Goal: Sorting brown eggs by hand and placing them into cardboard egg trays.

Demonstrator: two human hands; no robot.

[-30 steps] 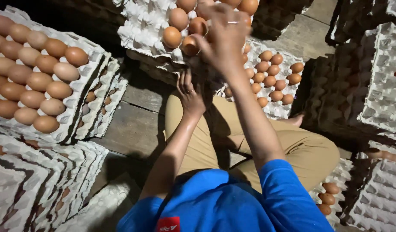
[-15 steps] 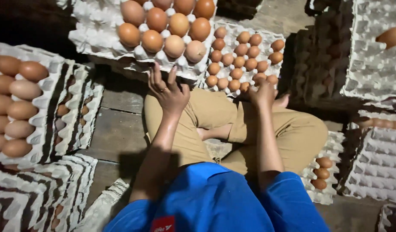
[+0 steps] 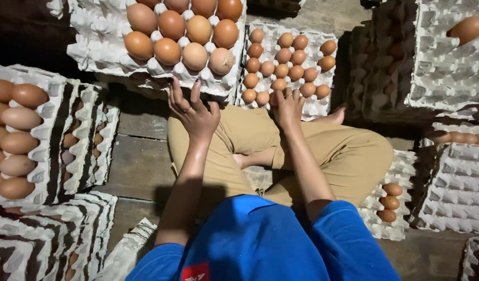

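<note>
I sit cross-legged on a wooden floor in tan trousers and a blue shirt. My left hand [image 3: 192, 109] is raised with fingers spread, holding nothing, just below the near edge of a high stack of grey pulp egg trays [image 3: 101, 49] carrying several large brown eggs [image 3: 195, 54]. My right hand [image 3: 287, 106] reaches forward with its fingers down at the near row of a lower egg tray [image 3: 315, 106] filled with several smaller brown eggs [image 3: 281, 67]. Whether those fingers grip an egg is hidden.
A tray of brown eggs [image 3: 16, 135] lies at the left on a stack [image 3: 88, 135], with more stacked trays [image 3: 42, 239] below it. Empty tray stacks [image 3: 442, 78] rise at the right, one holding a single egg [image 3: 465, 28]. Three eggs [image 3: 390, 202] sit by my right knee.
My right hand has come down from the high tray to the lower tray of smaller eggs. My left hand stays raised by the high tray's edge. The view has shifted.
</note>
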